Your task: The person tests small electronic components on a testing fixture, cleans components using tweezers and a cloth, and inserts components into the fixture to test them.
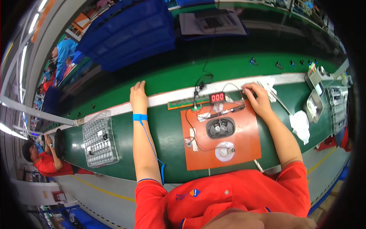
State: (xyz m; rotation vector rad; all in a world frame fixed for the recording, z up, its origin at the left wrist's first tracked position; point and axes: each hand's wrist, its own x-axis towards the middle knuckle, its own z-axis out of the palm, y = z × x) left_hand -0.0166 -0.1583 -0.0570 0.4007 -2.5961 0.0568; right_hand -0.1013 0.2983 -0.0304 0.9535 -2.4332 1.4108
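My left hand (pixel 138 95), with a blue wrist strap (pixel 140 116) and coiled cord, reaches over the white rail (pixel 167 98) onto the green belt. Its fingers are stretched out and hold nothing visible. My right hand (pixel 257 97) rests by the far right corner of the orange mat (pixel 248 149), fingers loosely bent and thumb apart. A thin cable ends close to its fingertips. On the mat lie a black oval tray (pixel 220 128), a pen-like tool (pixel 231 112) and a round whitish pad (pixel 225 152). A red digital display (pixel 217 97) stands beside a green circuit strip (pixel 187 102).
A clear compartment tray (pixel 100 141) with a few black parts lies left. White cloth (pixel 300 126), a metal dish (pixel 315 106) and another clear tray (pixel 337 108) are right. Small dark parts (pixel 279 65) sit on the belt. Blue bins (pixel 129 36) stand beyond; a co-worker (pixel 47 160) sits left.
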